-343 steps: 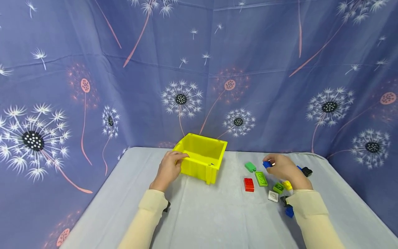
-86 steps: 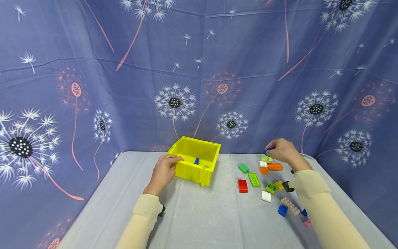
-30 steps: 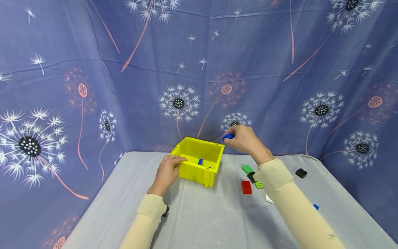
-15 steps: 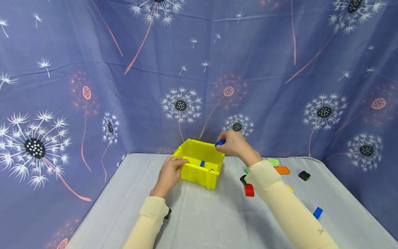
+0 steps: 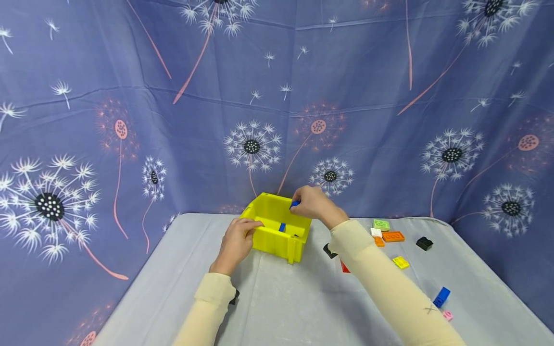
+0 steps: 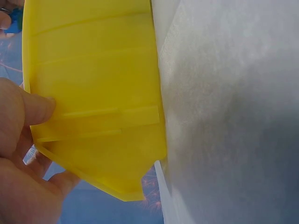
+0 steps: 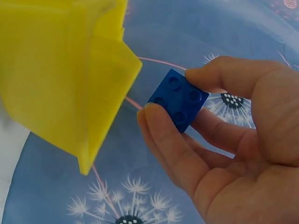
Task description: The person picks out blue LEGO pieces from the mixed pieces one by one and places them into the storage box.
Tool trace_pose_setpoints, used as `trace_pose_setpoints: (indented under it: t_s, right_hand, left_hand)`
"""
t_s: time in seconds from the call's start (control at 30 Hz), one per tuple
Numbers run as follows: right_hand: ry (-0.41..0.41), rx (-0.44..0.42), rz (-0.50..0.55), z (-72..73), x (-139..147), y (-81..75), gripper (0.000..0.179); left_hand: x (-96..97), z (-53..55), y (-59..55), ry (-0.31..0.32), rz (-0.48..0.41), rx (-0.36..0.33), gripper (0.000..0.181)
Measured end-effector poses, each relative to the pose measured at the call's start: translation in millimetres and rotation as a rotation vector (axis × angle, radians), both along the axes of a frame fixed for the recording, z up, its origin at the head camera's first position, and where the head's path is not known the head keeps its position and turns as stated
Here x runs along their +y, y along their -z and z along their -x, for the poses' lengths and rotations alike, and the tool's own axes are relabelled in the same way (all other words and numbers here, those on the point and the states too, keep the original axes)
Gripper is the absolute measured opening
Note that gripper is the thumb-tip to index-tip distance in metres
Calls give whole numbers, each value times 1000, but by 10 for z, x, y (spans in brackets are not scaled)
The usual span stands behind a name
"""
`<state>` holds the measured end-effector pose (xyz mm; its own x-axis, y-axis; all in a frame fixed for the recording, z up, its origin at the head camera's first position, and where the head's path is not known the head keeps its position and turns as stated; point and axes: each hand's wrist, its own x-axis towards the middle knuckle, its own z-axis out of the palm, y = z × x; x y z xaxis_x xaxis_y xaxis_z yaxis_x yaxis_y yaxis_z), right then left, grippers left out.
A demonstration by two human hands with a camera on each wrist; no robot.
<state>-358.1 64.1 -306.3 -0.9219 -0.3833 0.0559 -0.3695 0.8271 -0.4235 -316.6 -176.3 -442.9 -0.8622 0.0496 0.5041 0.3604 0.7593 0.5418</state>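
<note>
My right hand (image 5: 315, 204) pinches a square blue brick (image 5: 295, 203) between thumb and fingers, over the right side of a yellow plastic bin (image 5: 270, 242). Four-cornered studs on this brick (image 7: 175, 100) face the camera in the right wrist view. At the bin's left front, my left hand (image 5: 233, 245) grips the rim. In the left wrist view its thumb (image 6: 39, 108) lies against the yellow wall, with the other fingers on the far side. Inside the bin lies another blue brick (image 5: 282, 227), and a dark bit shows near the front wall.
Right of the bin lie a light green brick (image 5: 381, 225), a white one (image 5: 376, 232), an orange plate (image 5: 393, 236), a black brick (image 5: 424, 243), a yellow one (image 5: 400, 262), a blue one (image 5: 441, 297) and a pink one (image 5: 447, 315). My right sleeve partly covers a red brick (image 5: 345, 267).
My right hand has carried the blue brick left from the back right bricks to over the bin. The other blue brick in the bin was not visible 11.4 s ago. The left hand stays put.
</note>
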Motion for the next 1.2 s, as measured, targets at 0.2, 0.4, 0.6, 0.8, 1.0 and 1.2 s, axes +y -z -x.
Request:
trace_pose_setpoints:
  t_s: [0.2, 0.4, 0.6, 0.8, 1.0, 1.2]
  right_hand:
    - [-24, -37, -30, 41, -84, 92, 20]
    - [-32, -80, -26, 84, -154, 225, 13]
    - [-17, -111, -52, 109, -212, 319, 37]
    - [-9, -108, -65, 123, -240, 373, 31]
    - [-26, -95, -62, 144, -248, 419, 31]
    - [-13, -108, -65, 154, -270, 432, 30]
  left_hand:
    - [5, -13, 8, -7, -1, -17, 37]
    - [14, -5, 15, -7, 8, -5, 37]
    - [25, -1, 15, 4, 4, -6, 37]
    - [27, -1, 10, -3, 15, 1, 38]
    - [19, -1, 4, -7, 16, 2, 39]
    - [7, -4, 1, -13, 15, -3, 38]
